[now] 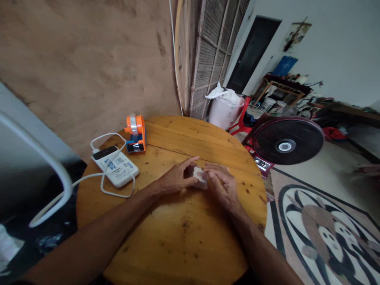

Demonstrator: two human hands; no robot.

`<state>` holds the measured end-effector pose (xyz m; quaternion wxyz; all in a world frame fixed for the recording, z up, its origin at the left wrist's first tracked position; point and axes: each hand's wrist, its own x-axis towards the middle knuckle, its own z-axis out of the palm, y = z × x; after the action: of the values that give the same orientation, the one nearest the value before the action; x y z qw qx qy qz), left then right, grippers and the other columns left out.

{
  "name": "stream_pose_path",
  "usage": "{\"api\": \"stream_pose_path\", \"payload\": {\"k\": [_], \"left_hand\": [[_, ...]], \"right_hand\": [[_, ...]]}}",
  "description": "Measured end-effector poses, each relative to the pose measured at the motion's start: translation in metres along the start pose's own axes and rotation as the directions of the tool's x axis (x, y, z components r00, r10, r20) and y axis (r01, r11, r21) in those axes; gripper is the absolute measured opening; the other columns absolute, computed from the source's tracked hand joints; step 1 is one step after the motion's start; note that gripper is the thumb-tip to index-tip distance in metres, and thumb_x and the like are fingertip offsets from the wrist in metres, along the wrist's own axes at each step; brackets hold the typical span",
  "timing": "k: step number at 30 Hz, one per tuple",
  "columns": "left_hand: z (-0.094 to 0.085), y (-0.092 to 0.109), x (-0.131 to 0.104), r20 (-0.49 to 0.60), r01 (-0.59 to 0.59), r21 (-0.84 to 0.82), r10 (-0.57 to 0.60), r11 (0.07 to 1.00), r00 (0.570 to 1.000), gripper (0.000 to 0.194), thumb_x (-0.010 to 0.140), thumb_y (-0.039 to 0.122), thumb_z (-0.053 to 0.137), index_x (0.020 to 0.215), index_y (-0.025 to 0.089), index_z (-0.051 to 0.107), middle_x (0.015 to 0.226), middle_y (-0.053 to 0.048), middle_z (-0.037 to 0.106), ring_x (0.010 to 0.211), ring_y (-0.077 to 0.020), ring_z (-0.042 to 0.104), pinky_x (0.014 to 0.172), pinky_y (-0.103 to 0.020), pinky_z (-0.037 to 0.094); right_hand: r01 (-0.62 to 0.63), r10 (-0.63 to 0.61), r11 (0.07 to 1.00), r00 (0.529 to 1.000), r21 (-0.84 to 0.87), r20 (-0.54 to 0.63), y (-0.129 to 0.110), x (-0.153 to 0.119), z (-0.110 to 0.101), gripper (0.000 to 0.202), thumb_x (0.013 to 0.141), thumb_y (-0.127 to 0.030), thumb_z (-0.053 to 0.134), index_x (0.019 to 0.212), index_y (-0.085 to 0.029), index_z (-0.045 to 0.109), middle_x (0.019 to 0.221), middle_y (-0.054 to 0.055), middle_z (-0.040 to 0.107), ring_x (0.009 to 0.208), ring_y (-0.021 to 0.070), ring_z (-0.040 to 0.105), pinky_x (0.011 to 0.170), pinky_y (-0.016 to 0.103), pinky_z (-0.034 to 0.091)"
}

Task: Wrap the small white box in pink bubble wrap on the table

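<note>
A small whitish box-like block (200,177) with faint reddish marks stands near the middle of the round wooden table (178,253). My left hand (179,174) grips it from the left, thumb in front and fingers behind. On the right side, my right hand (222,183) has its fingers curled and pressed together against the block's edge. Its fingertips partly hide that side, and the exact kind of block cannot be made out.
A white power bank or router (118,168) with looped white cables lies at the table's left. Behind it stands an orange and blue tape dispenser (136,134). A wall borders the far left side. A round black fan (287,140) stands beyond the table's right edge.
</note>
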<state>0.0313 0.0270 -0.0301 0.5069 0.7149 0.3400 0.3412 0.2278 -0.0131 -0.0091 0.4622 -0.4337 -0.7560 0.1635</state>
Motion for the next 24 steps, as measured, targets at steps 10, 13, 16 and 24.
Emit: {"api": "stream_pose_path", "payload": {"k": [10, 13, 16, 24], "left_hand": [[-0.015, 0.006, -0.001, 0.029, 0.079, -0.092, -0.077, 0.993, 0.997, 0.084, 0.065, 0.018, 0.058, 0.145, 0.018, 0.03, 0.14, -0.016, 0.043, 0.125, -0.0276, 0.047, 0.106, -0.046, 0.037], [-0.017, 0.008, -0.001, 0.036, 0.095, -0.061, -0.093, 0.994, 0.995, 0.084, 0.065, 0.018, 0.058, 0.145, 0.017, 0.03, 0.139, -0.016, 0.044, 0.126, -0.0276, 0.047, 0.107, -0.046, 0.036], [-0.015, 0.01, -0.002, 0.053, 0.11, -0.079, -0.106, 0.991, 0.993, 0.085, 0.064, 0.017, 0.059, 0.144, 0.018, 0.031, 0.141, -0.016, 0.043, 0.126, -0.0275, 0.047, 0.108, -0.046, 0.035], [-0.013, 0.007, -0.002, 0.081, 0.114, -0.113, -0.105, 0.987, 0.991, 0.085, 0.065, 0.018, 0.063, 0.144, 0.018, 0.031, 0.138, -0.015, 0.046, 0.122, -0.0259, 0.05, 0.106, -0.045, 0.037]], "right_hand": [[-0.35, 0.332, 0.937, 0.89, -0.001, -0.314, 0.059, 0.005, -0.004, 0.03, 0.088, -0.042, 0.048, 0.095, -0.019, 0.065, 0.098, 0.009, 0.069, 0.095, 0.0249, 0.062, 0.091, 0.041, 0.045], [-0.397, 0.377, 0.917, 0.89, -0.032, -0.255, 0.07, 0.006, 0.002, 0.029, 0.084, -0.038, 0.048, 0.098, -0.017, 0.064, 0.095, 0.01, 0.069, 0.089, 0.0255, 0.063, 0.087, 0.043, 0.047], [-0.388, 0.368, 0.92, 0.906, -0.06, -0.21, 0.072, 0.006, 0.005, 0.027, 0.083, -0.035, 0.048, 0.096, -0.017, 0.064, 0.093, 0.009, 0.069, 0.087, 0.0251, 0.063, 0.086, 0.043, 0.048], [-0.314, 0.295, 0.946, 0.936, -0.08, -0.19, 0.078, 0.006, 0.006, 0.017, 0.08, -0.03, 0.053, 0.082, -0.021, 0.066, 0.092, 0.005, 0.069, 0.089, 0.0215, 0.062, 0.09, 0.041, 0.047]]}}
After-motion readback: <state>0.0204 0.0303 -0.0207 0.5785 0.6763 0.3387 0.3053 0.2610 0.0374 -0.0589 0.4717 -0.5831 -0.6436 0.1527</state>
